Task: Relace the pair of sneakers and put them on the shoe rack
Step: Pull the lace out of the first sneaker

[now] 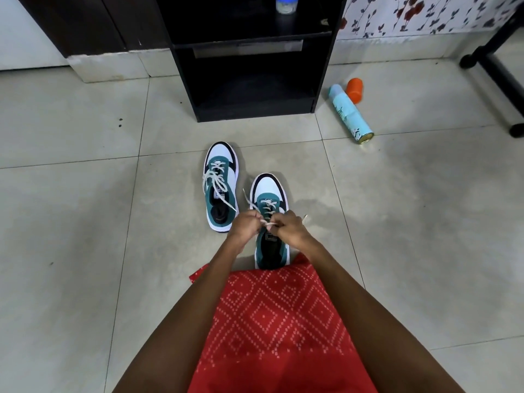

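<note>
My red patterned garment [278, 321] fills the bottom of the view, and both my forearms reach forward over it.

Just past its hem stands the near sneaker [269, 188] on the tiled floor [85, 222], toe pointing away from me. It is white and teal with a black toe rim. My left grip [248, 225] and right grip [289, 226] meet over its tongue, fingers curled tight. Each pinches the pale lace [268, 204] where it crosses above the eyelets. One loose end sticks up to the left of my left grip, and another pokes out beside my right grip. A small label sits on the tongue below my knuckles, but its white writing is too small for me to read.

Just beside it, to the left and a little further off, stands the far sneaker [222, 154], so there are two in all, neither on the rack. Its lace lies in slack loops, with one end trailing over the opening. Its tongue label is also too small to read.

Beyond the pair stands one black shoe rack [255, 109] with open shelves. One clear jar [287, 4] with a blue lid sits on its upper shelf.

To the right of the rack one pale blue spray can [351, 114] lies on its side. Its print is not legible. One orange cap [355, 90] lies next to its nozzle end.
</note>
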